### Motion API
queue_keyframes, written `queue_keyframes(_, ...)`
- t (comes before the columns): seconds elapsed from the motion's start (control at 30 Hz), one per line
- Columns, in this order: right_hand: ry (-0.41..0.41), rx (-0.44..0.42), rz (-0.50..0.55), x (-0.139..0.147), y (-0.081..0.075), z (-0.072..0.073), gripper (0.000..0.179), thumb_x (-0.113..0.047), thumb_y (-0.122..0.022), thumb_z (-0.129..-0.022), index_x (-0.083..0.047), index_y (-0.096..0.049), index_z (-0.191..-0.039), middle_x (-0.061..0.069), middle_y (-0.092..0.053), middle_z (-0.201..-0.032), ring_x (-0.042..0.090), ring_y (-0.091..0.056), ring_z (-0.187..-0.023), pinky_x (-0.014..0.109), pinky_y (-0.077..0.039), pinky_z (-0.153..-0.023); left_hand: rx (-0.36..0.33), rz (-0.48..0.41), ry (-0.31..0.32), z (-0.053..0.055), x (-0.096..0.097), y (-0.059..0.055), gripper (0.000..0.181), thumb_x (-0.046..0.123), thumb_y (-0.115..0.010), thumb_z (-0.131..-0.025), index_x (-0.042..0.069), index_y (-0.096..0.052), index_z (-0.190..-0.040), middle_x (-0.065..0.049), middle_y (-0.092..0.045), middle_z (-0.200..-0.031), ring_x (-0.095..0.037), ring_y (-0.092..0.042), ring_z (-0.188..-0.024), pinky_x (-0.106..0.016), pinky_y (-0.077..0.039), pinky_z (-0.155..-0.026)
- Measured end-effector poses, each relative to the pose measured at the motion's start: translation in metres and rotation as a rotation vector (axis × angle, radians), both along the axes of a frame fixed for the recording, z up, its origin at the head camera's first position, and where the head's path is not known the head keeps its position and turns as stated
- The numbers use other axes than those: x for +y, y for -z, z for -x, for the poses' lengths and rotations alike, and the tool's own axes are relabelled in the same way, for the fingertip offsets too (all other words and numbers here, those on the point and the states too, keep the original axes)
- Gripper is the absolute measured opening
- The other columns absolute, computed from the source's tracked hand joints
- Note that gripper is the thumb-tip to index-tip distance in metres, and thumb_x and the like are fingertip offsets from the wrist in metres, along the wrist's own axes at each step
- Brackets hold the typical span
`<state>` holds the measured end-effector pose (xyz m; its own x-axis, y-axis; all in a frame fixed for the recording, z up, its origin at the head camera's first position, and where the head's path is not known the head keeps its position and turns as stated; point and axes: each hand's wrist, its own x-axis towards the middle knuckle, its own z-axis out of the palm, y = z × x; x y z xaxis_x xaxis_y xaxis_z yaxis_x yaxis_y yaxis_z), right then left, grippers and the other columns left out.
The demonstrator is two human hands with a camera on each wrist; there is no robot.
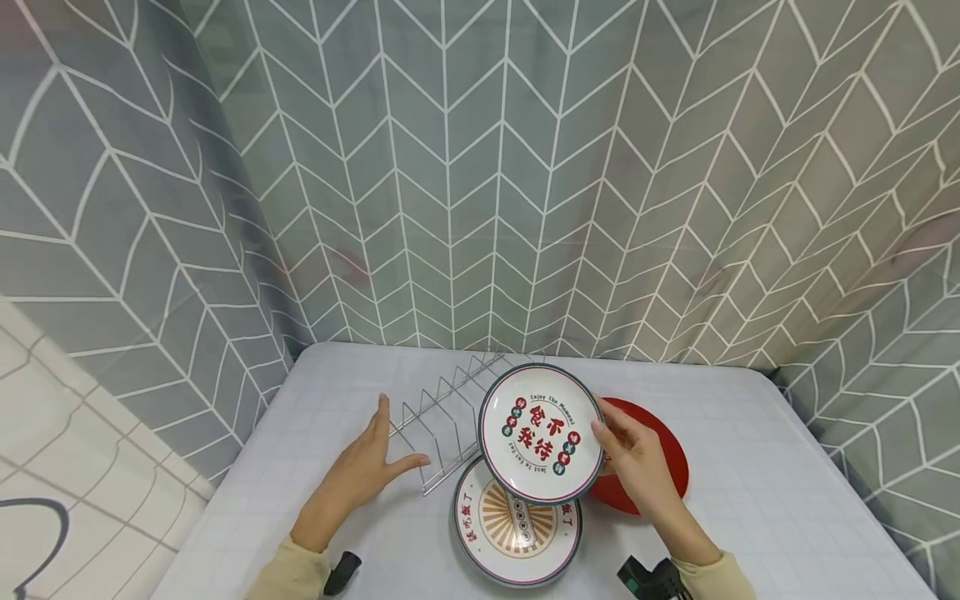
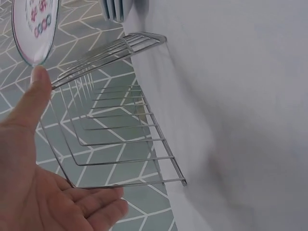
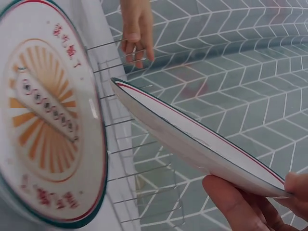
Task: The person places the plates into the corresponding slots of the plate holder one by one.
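Observation:
My right hand [image 1: 637,458] pinches the right rim of a white plate [image 1: 540,433] with red characters and a dark rim. The plate is tilted above the table, as the right wrist view [image 3: 192,137] shows from its edge. Beneath it, partly hidden, lies another white plate [image 1: 517,558] with an orange sunburst design. My left hand [image 1: 360,467] is at the left end of a wire rack [image 1: 450,400], thumb and fingers spread apart. In the left wrist view, the thumb is at the top corner of the rack [image 2: 120,185] and the fingers are beside its lower wire.
A red round piece [image 1: 667,450] lies on the table to the right, partly behind the right hand. The white-covered table [image 1: 750,467] meets a grey patterned curtain [image 1: 465,208] at the back. Dark wrist devices [image 1: 652,579] sit near both sleeves.

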<state>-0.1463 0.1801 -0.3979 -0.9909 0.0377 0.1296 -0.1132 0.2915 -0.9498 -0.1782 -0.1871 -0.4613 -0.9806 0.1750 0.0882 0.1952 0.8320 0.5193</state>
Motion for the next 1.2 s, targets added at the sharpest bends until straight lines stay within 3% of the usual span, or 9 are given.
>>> queue_keyframes(0.4,-0.026,0.029,0.083,-0.034,-0.017,0.035,0.045,-0.007,-0.058,-0.098,-0.010,-0.051,-0.143,0.019,-0.055,-0.095,0.012,-0.067,-0.069,0.034,-0.061,-0.058,0.000,0.000,-0.022,-0.005,0.004,-0.006,0.117,0.057,-0.069,-0.083,-0.013,-0.004,-0.152,-0.032,-0.022,-0.155,-0.046,-0.035,-0.139,-0.056,-0.040,-0.108)
queue_keyframes(0.57,-0.058,0.049,0.071,-0.053,-0.026,0.047,0.045,-0.009,-0.059,-0.098,-0.011,-0.052,-0.143,0.017,-0.052,-0.094,0.014,-0.067,-0.071,0.029,-0.060,-0.056,0.007,0.001,-0.018,-0.008,0.004,-0.008,0.115,0.051,-0.071,-0.083,-0.014,-0.005,-0.151,-0.033,-0.023,-0.154,-0.045,-0.034,-0.139,-0.055,-0.038,-0.109)
queue_keyframes(0.8,-0.116,0.147,-0.008,-0.081,-0.041,0.063,0.044,-0.011,-0.059,-0.099,-0.009,-0.053,-0.142,0.017,-0.054,-0.093,0.021,-0.070,-0.075,0.031,-0.060,-0.055,0.005,-0.012,-0.009,-0.009,0.004,-0.009,0.113,0.046,-0.073,-0.083,-0.014,-0.005,-0.151,-0.032,-0.023,-0.155,-0.044,-0.035,-0.140,-0.054,-0.038,-0.110)
queue_keyframes(0.97,-0.170,0.149,-0.047,-0.100,-0.037,0.069,0.043,-0.013,-0.058,-0.099,-0.012,-0.053,-0.142,0.018,-0.057,-0.095,0.024,-0.069,-0.071,0.030,-0.060,-0.054,0.006,-0.020,-0.011,-0.008,0.004,-0.008,0.113,0.046,-0.073,-0.083,-0.014,-0.006,-0.151,-0.032,-0.023,-0.155,-0.043,-0.036,-0.140,-0.053,-0.038,-0.110)
queue_keyframes(1.2,-0.190,0.135,-0.009,-0.122,-0.023,0.067,0.043,-0.011,-0.059,-0.098,-0.012,-0.054,-0.141,0.018,-0.057,-0.096,0.027,-0.066,-0.068,0.035,-0.060,-0.054,0.014,-0.011,-0.008,-0.007,0.004,-0.006,0.114,0.050,-0.071,-0.082,-0.013,-0.006,-0.151,-0.032,-0.022,-0.155,-0.043,-0.037,-0.139,-0.052,-0.039,-0.110)
